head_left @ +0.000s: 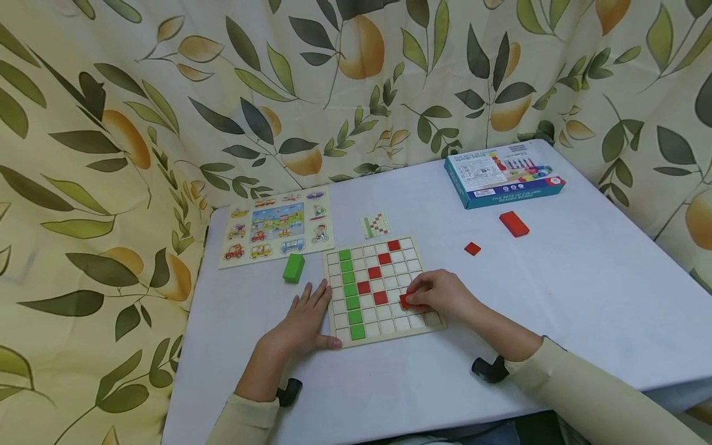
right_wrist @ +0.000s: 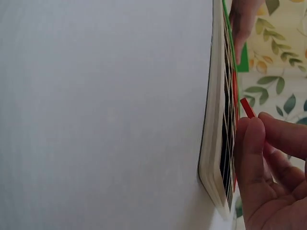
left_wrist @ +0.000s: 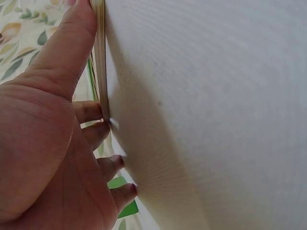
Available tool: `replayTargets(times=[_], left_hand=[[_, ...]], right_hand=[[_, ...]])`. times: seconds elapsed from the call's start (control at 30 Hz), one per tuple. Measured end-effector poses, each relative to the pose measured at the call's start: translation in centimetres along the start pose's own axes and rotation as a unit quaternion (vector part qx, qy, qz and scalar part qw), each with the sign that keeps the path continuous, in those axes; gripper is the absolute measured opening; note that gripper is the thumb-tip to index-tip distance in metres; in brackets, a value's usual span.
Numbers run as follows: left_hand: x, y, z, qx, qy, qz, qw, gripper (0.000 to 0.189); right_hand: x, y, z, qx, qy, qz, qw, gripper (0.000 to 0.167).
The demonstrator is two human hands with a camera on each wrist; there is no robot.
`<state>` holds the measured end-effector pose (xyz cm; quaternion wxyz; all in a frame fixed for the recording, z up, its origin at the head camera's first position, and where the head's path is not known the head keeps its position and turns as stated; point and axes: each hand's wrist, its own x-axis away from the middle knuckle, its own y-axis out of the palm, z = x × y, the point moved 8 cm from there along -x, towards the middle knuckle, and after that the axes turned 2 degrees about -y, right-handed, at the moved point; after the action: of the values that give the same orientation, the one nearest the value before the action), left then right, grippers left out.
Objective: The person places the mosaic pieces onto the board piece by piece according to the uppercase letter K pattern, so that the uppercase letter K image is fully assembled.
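A wooden grid board lies on the white table, with a column of green square tiles and a diagonal of red square tiles set in its cells. My right hand pinches a red tile between thumb and fingertips, tilted just over the board's right part. My left hand rests at the board's left edge with fingers spread, its thumb on the near left corner. In the left wrist view the fingers touch the board's side.
A green block stands beyond my left hand, near a vehicle picture puzzle. A small pattern card lies behind the board. To the right are a loose red tile, a red block and a teal box.
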<state>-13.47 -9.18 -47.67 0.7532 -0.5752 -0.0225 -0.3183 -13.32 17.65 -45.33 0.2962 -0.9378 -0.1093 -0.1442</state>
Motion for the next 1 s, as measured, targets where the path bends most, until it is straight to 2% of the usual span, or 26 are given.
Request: replayTargets(times=[0.43,1.0], left_hand=[[0.0,-0.1,0.0,0.0,-0.001,-0.004,1.0,0.122],[-0.1,0.2,-0.1,0.001,-0.004,0.003,1.0,0.122]], right_hand=[[0.4,1.6,-0.6,0.006,-0.015,-0.002,0.9999,0.006],[0.2,2.4,-1.8,0.085,-0.054,0.002,0.9949,0.008]])
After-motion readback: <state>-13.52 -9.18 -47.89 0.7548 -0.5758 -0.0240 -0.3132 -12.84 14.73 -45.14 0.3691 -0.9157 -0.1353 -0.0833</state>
